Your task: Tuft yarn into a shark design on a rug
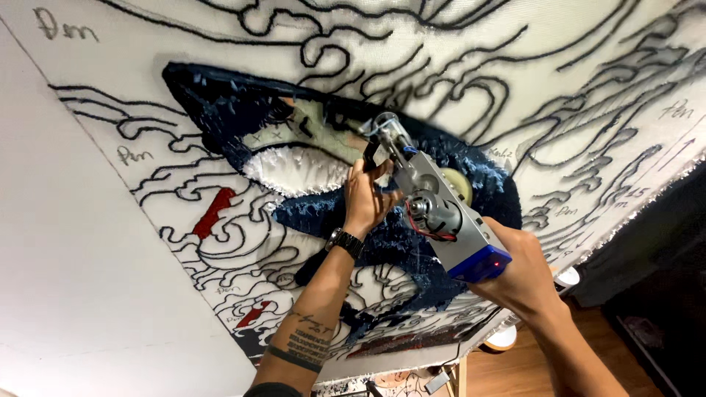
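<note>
The right hand [523,276] is seen nearest, its forearm rising from the lower right corner. It is closed around the rear of a tufting gun [434,202], just behind the blue end block [482,263] where a small red light shows; the fingers themselves are hidden on the far side, so only the back of the hand and the wrist are shown.

The left forearm, marked with tattoos, is raised from the bottom edge, and a black watch [346,242] is worn at the wrist. The left hand [365,200] is wrapped firmly around the gun's black front handle [370,154], with the thumb laid toward the metal body.

The gun is held between both hands. Its long axis runs from the right-hand grip at lower right up to the upper left, and its nose [385,125] is pointed away, into the cloth. A round motor [434,213] with red wires is carried on the body just beyond the right hand, beside the left palm.

Beyond the left hand, the nose is pressed against a stretched white cloth [220,44] drawn with black outlines. Around the nose, a dark blue tufted patch [220,110] is spread, with a white tufted patch [294,165] left of the front grip. Farther left, small red patches [213,213] are seen.
</note>
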